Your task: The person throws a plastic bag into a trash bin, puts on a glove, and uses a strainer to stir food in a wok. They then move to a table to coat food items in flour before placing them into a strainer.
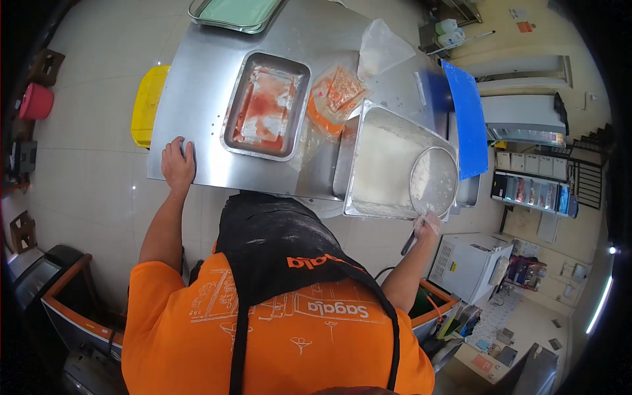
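My right hand, in a clear glove, is closed on the dark handle of a round sieve. The sieve lies over the right part of a deep metal container that holds white powder, and some pale powder shows in its mesh. My left hand, bare, rests on the front left edge of the steel table with its fingers apart. Between my hands sits a metal tray with red liquid residue. Orange-and-clear plastic packaging lies between tray and container.
A clear plastic bag lies toward the back of the table. Green-lined trays stand at the back left. A blue board is right of the container. Beside the table's left edge is a yellow bin.
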The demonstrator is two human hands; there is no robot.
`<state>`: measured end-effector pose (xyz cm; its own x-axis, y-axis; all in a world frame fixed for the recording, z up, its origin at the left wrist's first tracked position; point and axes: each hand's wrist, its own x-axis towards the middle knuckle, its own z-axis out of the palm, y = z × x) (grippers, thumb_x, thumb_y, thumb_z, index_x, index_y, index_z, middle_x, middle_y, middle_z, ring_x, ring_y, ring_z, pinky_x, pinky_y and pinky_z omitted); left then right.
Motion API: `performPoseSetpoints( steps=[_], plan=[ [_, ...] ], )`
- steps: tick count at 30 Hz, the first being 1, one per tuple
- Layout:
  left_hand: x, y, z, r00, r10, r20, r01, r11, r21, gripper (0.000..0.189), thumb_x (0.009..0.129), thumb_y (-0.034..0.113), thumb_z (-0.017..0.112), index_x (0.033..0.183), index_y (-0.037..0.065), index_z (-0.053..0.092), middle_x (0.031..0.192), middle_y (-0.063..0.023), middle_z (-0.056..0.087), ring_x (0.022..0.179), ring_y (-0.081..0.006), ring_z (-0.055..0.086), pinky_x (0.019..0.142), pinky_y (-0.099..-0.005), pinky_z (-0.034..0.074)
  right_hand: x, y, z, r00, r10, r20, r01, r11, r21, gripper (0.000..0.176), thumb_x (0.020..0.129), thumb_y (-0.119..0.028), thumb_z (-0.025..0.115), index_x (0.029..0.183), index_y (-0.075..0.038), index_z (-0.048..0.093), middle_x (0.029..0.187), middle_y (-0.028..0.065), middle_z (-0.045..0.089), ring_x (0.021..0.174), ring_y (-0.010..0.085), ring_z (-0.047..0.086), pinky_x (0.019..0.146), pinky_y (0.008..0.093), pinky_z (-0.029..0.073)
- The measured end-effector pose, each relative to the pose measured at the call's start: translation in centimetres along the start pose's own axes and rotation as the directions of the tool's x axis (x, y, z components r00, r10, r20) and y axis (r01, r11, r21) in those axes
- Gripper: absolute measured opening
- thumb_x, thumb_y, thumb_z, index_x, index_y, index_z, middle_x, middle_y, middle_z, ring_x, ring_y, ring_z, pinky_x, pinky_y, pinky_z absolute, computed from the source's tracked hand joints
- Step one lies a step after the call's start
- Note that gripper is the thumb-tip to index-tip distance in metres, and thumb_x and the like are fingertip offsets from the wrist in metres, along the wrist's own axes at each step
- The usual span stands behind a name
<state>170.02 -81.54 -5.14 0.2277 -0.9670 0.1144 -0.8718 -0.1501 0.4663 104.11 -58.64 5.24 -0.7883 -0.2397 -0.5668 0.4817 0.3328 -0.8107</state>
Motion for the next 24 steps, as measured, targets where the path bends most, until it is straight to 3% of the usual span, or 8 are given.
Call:
performPoseSetpoints(
  steps=[2, 5, 8, 14, 17, 20, 23, 24],
  plan=[
    [0.0, 0.1, 0.1, 1.0, -0.002, 0.004, 0.002, 1.0, 0.003, 0.029, 0.088, 0.03, 0.054, 0.108, 0.009, 0.058, 0.096, -0.0107, 0.057, 0.091, -0.0299, 0.053, 0.08, -0.041, 0.043, -0.3, -0.1, 1.2, 0.998, -0.018, -0.064, 0.019, 1.0, 0.011, 0.007, 0.088, -0.017, 0.051, 0.085, -0.011, 0.049, 0.062, 0.0048, 0.047, 0.042, 0.0166, 0.042, 0.035, 0.0288, 0.033],
    [0.0, 0.1, 0.1, 0.999, 0.018, -0.027, -0.018, 1.0, -0.009, 0.029, 0.088, 0.03, 0.054, 0.108, 0.009, 0.058, 0.096, -0.0107, 0.058, 0.092, -0.0298, 0.053, 0.08, -0.041, 0.043, -1.3, -0.2, 0.9, 0.999, 0.044, 0.023, -0.037, 0.967, -0.253, 0.008, 0.088, -0.017, 0.051, 0.087, -0.01, 0.049, 0.06, 0.0052, 0.046, 0.042, 0.017, 0.042, 0.034, 0.0285, 0.033],
    [0.0, 0.2, -0.1, 1.0, 0.005, -0.019, -0.006, 0.999, -0.031, 0.029, 0.088, 0.03, 0.054, 0.108, 0.009, 0.058, 0.096, -0.0108, 0.058, 0.092, -0.03, 0.053, 0.08, -0.041, 0.043, 4.1, 1.5, -1.7, 0.999, 0.017, -0.049, -0.015, 0.999, 0.043, 0.009, 0.088, -0.018, 0.052, 0.086, -0.009, 0.049, 0.061, 0.0059, 0.047, 0.042, 0.0176, 0.043, 0.034, 0.0295, 0.034],
    [0.0, 0.3, -0.3, 1.0, 0.007, -0.013, -0.007, 0.999, -0.043, 0.029, 0.088, 0.029, 0.054, 0.107, 0.008, 0.058, 0.096, -0.0111, 0.057, 0.092, -0.0306, 0.053, 0.08, -0.0412, 0.042, 0.1, 0.8, 0.0, 1.0, -0.023, 0.004, 0.024, 0.99, -0.139, 0.013, 0.088, -0.02, 0.052, 0.082, -0.01, 0.047, 0.06, 0.0051, 0.044, 0.041, 0.0185, 0.041, 0.035, 0.0311, 0.034],
    [0.0, 0.3, -0.4, 1.0, 0.018, -0.019, -0.019, 0.998, -0.057, 0.029, 0.088, 0.029, 0.054, 0.107, 0.008, 0.057, 0.096, -0.0112, 0.057, 0.092, -0.0308, 0.053, 0.08, -0.0412, 0.042, 1.9, 0.4, -0.9, 0.991, 0.002, -0.135, 0.022, 0.984, 0.176, 0.013, 0.088, -0.021, 0.052, 0.082, -0.01, 0.047, 0.057, 0.0046, 0.043, 0.041, 0.019, 0.041, 0.034, 0.0308, 0.033],
    [0.0, 0.4, -0.5, 1.0, 0.008, -0.021, -0.009, 0.999, -0.046, 0.029, 0.088, 0.029, 0.055, 0.106, 0.008, 0.057, 0.096, -0.0113, 0.057, 0.092, -0.031, 0.052, 0.079, -0.0413, 0.042, -5.4, -1.7, 2.8, 0.993, 0.049, -0.109, -0.059, 0.995, -0.085, 0.012, 0.088, -0.02, 0.052, 0.084, -0.009, 0.048, 0.056, 0.0051, 0.044, 0.041, 0.0183, 0.042, 0.033, 0.03, 0.031],
    [0.0, 0.3, -0.4, 0.999, 0.028, -0.038, -0.03, 0.999, -0.041, 0.029, 0.087, 0.029, 0.055, 0.106, 0.008, 0.057, 0.096, -0.0114, 0.057, 0.091, -0.031, 0.053, 0.079, -0.0413, 0.042, -1.7, -1.2, -0.8, 0.998, 0.049, 0.028, -0.05, 0.998, 0.024, 0.012, 0.088, -0.02, 0.051, 0.083, -0.01, 0.048, 0.056, 0.0047, 0.044, 0.04, 0.0166, 0.041, 0.032, 0.0276, 0.029],
    [0.1, 0.3, -0.3, 0.999, 0.023, -0.038, -0.024, 0.999, -0.041, 0.028, 0.087, 0.029, 0.055, 0.106, 0.008, 0.057, 0.096, -0.0114, 0.057, 0.091, -0.0309, 0.053, 0.079, -0.0414, 0.042, -1.0, -0.8, -0.8, 1.0, 0.0, -0.026, 0.002, 0.997, 0.082, 0.012, 0.088, -0.02, 0.051, 0.082, -0.01, 0.047, 0.055, 0.0044, 0.043, 0.039, 0.0162, 0.04, 0.032, 0.0272, 0.029]
  ],
)
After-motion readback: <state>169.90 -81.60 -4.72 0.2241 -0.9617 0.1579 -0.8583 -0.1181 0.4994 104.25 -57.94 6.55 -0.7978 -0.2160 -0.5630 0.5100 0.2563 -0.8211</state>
